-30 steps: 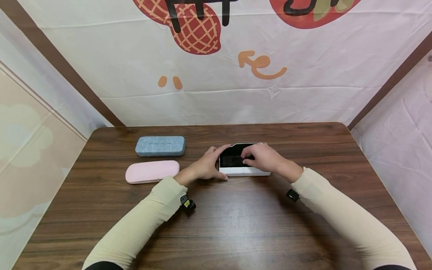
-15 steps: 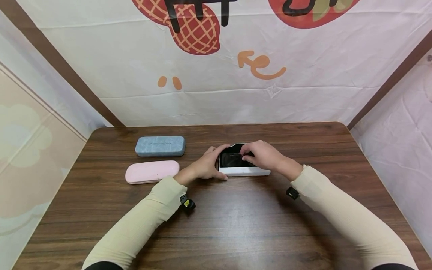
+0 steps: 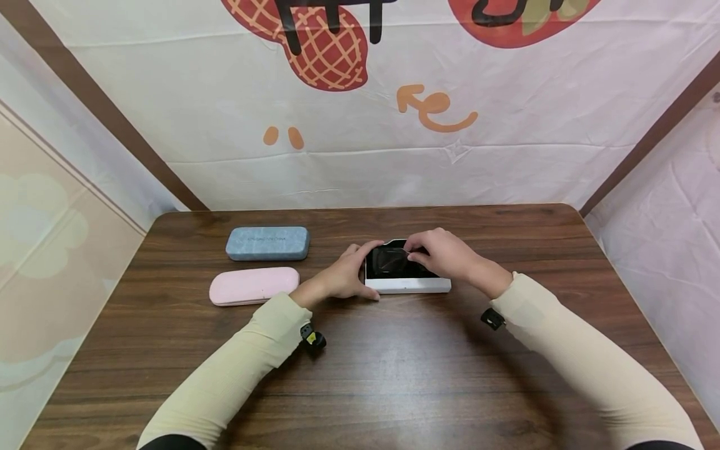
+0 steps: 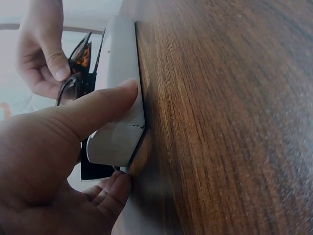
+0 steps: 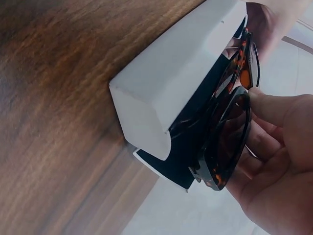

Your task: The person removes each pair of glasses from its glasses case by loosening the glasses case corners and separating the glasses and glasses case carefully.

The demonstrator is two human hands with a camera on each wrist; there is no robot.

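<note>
A white glasses case (image 3: 413,286) with a black lining stands open on the table. My left hand (image 3: 344,275) holds it by its left end, the thumb on the front wall and the other fingers at the back, as the left wrist view shows. Dark tortoiseshell sunglasses (image 5: 222,147) are tilted at the mouth of the case, partly raised out of it. My right hand (image 3: 444,253) pinches them near the bridge between thumb and fingers. In the head view one lens shows left of the right fingertips; that hand covers the case's right part.
To the left lie two shut glasses cases, a blue one (image 3: 267,244) at the back and a pink one (image 3: 254,286) nearer, beside the left wrist. The brown wooden table (image 3: 388,375) ends at a printed white cloth (image 3: 360,169) behind.
The right hand has moved slightly up and right, and the sunglasses have risen in the case, so a lens shows more clearly. The left hand and the white case stay put.
</note>
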